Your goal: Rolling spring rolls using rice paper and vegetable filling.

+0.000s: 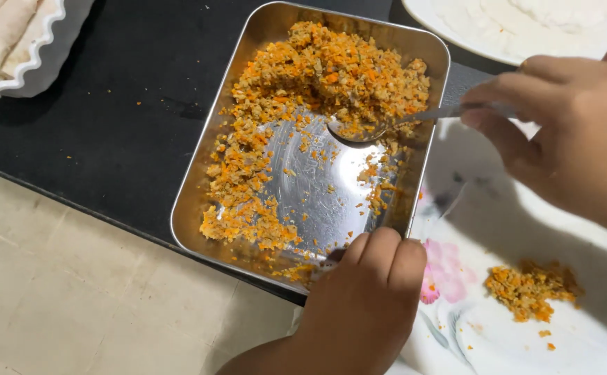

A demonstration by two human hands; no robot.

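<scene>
Right hand (567, 132): grip closed on the handle of a metal spoon (387, 125), whose bowl rests in the orange-brown minced filling (317, 76) inside the steel tray (199, 180). Left hand (366, 298): fingers curled over the tray's near rim, holding it. Tray sits on the dark surface (109, 104). A small filling portion (529, 288) lies on a pale wrapper over the floral plate (449, 278), right of the tray.
</scene>
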